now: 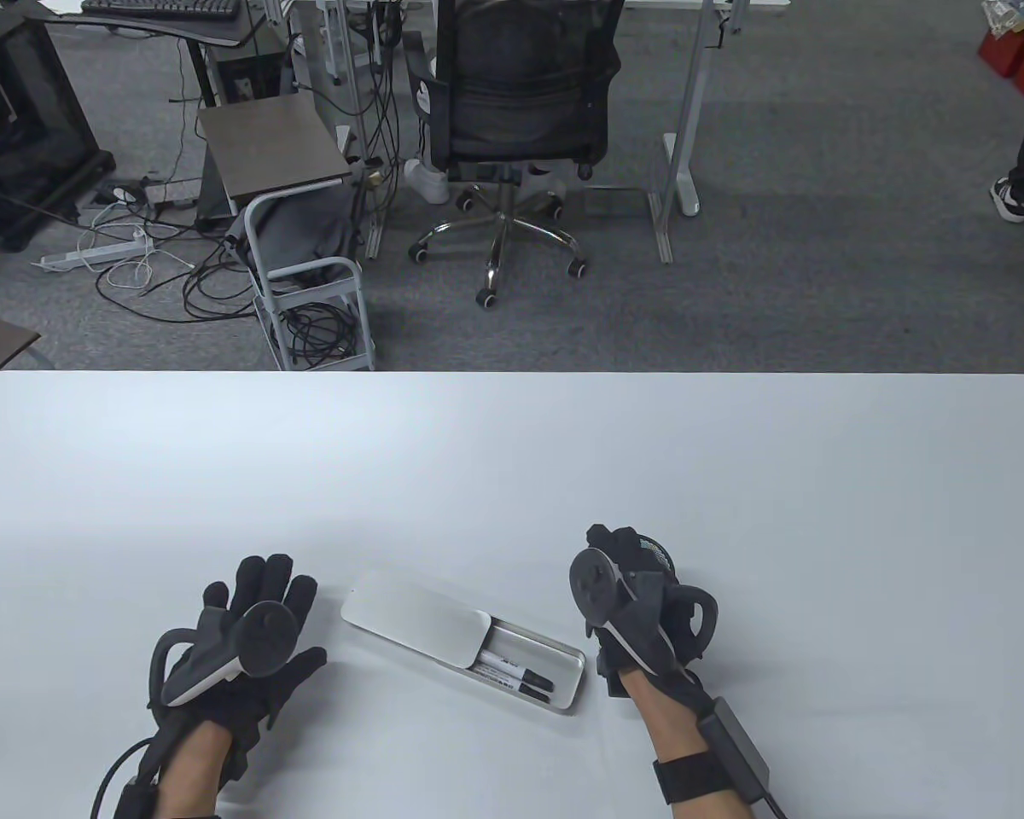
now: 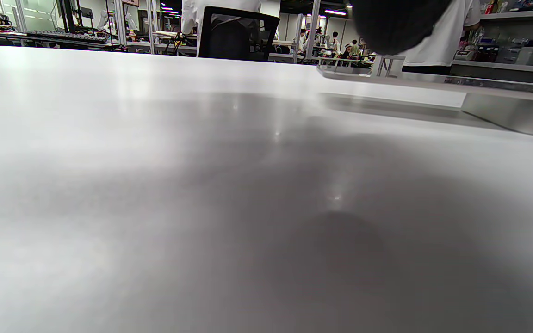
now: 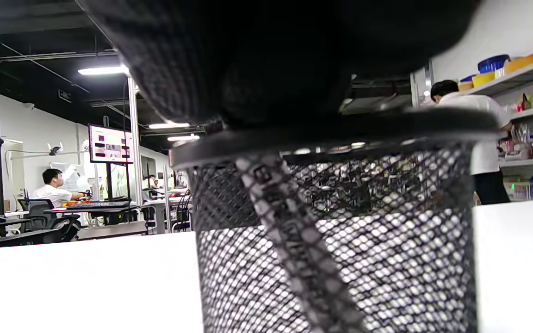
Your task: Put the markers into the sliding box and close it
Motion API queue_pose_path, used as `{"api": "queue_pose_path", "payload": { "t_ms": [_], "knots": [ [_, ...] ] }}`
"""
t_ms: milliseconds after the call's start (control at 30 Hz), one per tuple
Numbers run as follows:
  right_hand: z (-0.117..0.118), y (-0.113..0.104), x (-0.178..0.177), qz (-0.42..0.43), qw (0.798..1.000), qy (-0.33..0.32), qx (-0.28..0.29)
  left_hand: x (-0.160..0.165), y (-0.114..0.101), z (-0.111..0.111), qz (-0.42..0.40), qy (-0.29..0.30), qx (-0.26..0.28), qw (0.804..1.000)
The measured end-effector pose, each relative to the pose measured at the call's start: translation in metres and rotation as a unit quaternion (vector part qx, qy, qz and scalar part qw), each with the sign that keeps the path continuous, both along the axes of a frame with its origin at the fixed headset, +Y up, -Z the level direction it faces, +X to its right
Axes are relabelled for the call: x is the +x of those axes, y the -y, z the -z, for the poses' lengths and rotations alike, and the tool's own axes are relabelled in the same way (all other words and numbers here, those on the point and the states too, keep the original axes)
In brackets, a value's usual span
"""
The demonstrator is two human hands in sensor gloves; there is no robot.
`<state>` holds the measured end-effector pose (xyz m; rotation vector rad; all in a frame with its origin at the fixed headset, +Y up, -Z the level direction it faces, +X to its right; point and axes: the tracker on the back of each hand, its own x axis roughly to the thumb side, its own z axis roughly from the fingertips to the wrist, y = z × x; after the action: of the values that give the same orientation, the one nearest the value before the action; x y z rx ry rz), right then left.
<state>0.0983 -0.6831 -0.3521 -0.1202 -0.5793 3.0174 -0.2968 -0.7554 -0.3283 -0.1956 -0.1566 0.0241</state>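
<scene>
The sliding box [image 1: 512, 653] is a long silver tin lying slanted in the lower middle of the table view. Its white lid [image 1: 416, 616] covers the upper-left part, so the lower-right end is open. Two markers [image 1: 514, 674] with black caps lie inside, side by side.

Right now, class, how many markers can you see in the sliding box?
2: both markers lie side by side in the open end of the sliding box; its lid may hide more.
</scene>
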Motion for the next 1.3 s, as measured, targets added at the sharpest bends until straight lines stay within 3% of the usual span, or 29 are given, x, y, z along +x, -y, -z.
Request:
{"api": "queue_pose_path", "payload": {
  "t_ms": [667, 1067, 1300],
  "knots": [
    [-0.031, -0.021, 0.018, 0.017, 0.996, -0.020, 0.080, 0.000, -0.001, 0.000, 0.002, -0.002, -0.001, 1.000],
    [-0.047, -0.033, 0.060, 0.128, 0.985, -0.017, 0.112, -0.001, -0.001, -0.001, 0.002, -0.003, -0.001, 1.000],
    [-0.057, -0.036, 0.089, 0.236, 0.961, -0.020, 0.142, -0.001, -0.001, -0.001, 0.002, -0.004, -0.002, 1.000]
  ]
}}
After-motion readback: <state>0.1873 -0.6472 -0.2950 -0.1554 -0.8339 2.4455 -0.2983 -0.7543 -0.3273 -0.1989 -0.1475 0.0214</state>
